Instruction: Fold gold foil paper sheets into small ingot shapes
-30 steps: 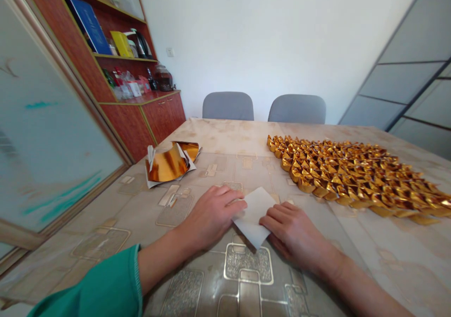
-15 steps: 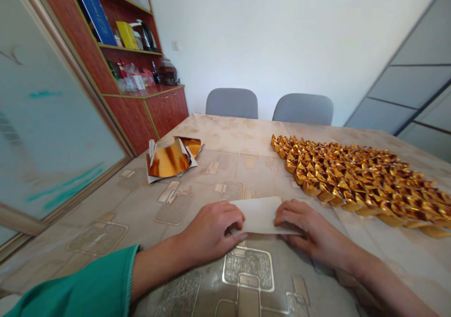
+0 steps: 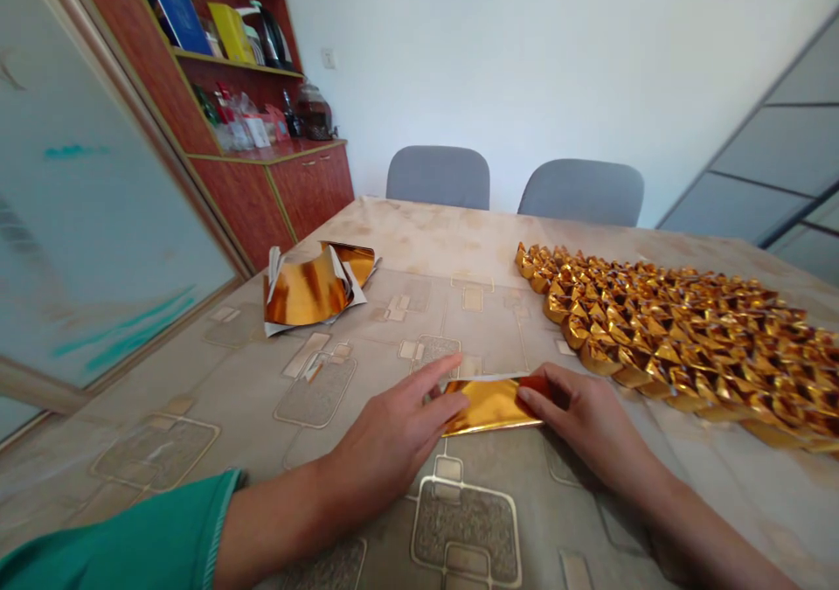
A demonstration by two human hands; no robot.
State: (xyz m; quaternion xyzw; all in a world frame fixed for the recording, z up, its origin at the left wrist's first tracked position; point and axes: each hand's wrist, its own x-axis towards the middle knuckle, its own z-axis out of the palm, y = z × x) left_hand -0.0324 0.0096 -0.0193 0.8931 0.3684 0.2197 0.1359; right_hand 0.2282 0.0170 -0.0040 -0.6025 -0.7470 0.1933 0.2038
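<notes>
A folded strip of gold foil paper (image 3: 493,406) with a whitish back edge is in front of me, just over the tablecloth. My right hand (image 3: 577,406) pinches its right end, thumb on the gold face and fingers behind. My left hand (image 3: 410,419) is at the left end, its thumb lying on the gold face. The left index finger stretches out past the paper's far edge, apart from the thumb. The other left fingers are mostly hidden.
Many folded gold foil pieces (image 3: 682,336) stand in packed rows at the right. Loose gold foil sheets (image 3: 307,291) with white backs lie at the left. Two grey chairs (image 3: 438,177) are behind the patterned tablecloth (image 3: 419,223). A reddish cabinet (image 3: 311,190) stands back left.
The paper showed its white side before; now its gold side faces me. My left fingers have stretched out from a curled grip. The view has shifted slightly.
</notes>
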